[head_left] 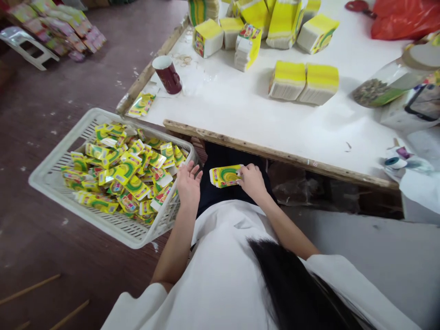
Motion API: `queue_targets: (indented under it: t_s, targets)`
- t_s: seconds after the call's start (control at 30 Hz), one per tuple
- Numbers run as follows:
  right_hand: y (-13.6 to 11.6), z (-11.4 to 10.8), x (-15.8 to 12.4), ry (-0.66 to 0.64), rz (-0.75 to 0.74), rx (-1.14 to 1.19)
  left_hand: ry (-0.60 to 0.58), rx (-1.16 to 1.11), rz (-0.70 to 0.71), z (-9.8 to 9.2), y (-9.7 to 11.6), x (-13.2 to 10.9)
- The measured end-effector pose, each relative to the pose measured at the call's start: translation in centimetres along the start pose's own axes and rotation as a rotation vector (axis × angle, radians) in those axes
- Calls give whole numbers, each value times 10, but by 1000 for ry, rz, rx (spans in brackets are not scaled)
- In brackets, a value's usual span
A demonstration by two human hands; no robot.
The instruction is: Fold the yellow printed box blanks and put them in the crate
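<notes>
My right hand (252, 182) is closed on the right end of a yellow-and-green printed carton (225, 176), which lies over my lap. My left hand (189, 185) is held palm up, fingers apart with nothing in them, beside the right rim of a white plastic basket (57, 156). Inside that basket lies a loose heap of small yellow-and-green cartons (129, 167), tumbled at many angles. Whether the carton in my right hand is a single one or a thin stack, I cannot tell.
A white table (220, 103) with a wooden edge stands ahead. On it are a maroon mug (167, 75), stacks of yellow cartons (304, 81), a jar (385, 82) and a red plastic bag (405, 19). A white stool (29, 43) with colourful packs stands far left.
</notes>
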State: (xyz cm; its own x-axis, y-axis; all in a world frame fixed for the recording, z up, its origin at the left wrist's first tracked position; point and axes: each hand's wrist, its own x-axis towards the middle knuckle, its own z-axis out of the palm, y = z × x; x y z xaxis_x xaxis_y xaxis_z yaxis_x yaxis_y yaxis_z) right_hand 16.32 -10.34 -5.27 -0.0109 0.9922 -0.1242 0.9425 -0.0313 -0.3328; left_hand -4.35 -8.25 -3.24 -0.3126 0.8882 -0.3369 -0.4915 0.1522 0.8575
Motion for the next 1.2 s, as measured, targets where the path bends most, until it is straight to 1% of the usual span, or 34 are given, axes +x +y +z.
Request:
queue_targets:
  t_s: [0.13, 0.2, 0.23, 0.27, 0.3, 0.37, 0.4, 0.43, 0.47, 0.57, 0.67, 0.7, 0.77, 0.87, 0.93, 0.97, 1.03, 1.1, 1.13, 1.2]
  targets:
    - [2, -9, 3, -33, -5, 26, 8, 47, 28, -9, -5, 5]
    - [2, -18, 4, -40, -6, 91, 8, 60, 44, -11, -11, 5]
    - [1, -24, 3, -35, -5, 146, -6, 58, 75, -11, -15, 3]
    - [0, -29, 3, -30, -8, 219, -42, 45, 126, -10, -19, -1]
    - [-2, -35, 2, -27, -15, 306, -102, 24, 186, -8, -24, -5]
    - [-9, -45, -1, -27, -36, 487, -256, -22, 290, 1, -30, -17]
    - [-14, -48, -3, -28, -57, 561, -325, -29, 310, 7, -32, -23]
    - [-19, -51, -5, -31, -89, 622, -370, -24, 299, 14, -32, -29]
    - [-23, -52, -8, -37, -128, 676, -386, -11, 266, 21, -31, -34]
    - [-36, -52, -15, -54, -226, 889, -335, 39, 173, 38, -23, -43]
    - [-41, -49, -19, -47, -220, 1116, -318, 80, 172, 47, -18, -45]
    - [-43, -48, -20, -58, -210, 1148, -325, 89, 168, 49, -18, -45]
    - [-46, -46, -20, -122, -208, 1168, -314, 92, 150, 50, -18, -45]
    - [-52, -39, -21, -220, -229, 1201, -209, 103, 157, 50, -19, -41]
    - [-55, -35, -21, -236, -218, 1232, -168, 134, 192, 49, -19, -37]
    - [-55, -33, -20, -230, -200, 1243, -180, 156, 211, 48, -18, -36]
    - [-52, -32, -17, -196, -154, 1275, -258, 189, 244, 45, -18, -34]
    - [-47, -34, -14, -142, -117, 1330, -332, 176, 260, 41, -19, -34]
    - [-44, -36, -12, -118, -106, 1358, -341, 158, 256, 39, -20, -35]
    - [-39, -40, -9, -83, -91, 1383, -293, 113, 229, 36, -24, -35]
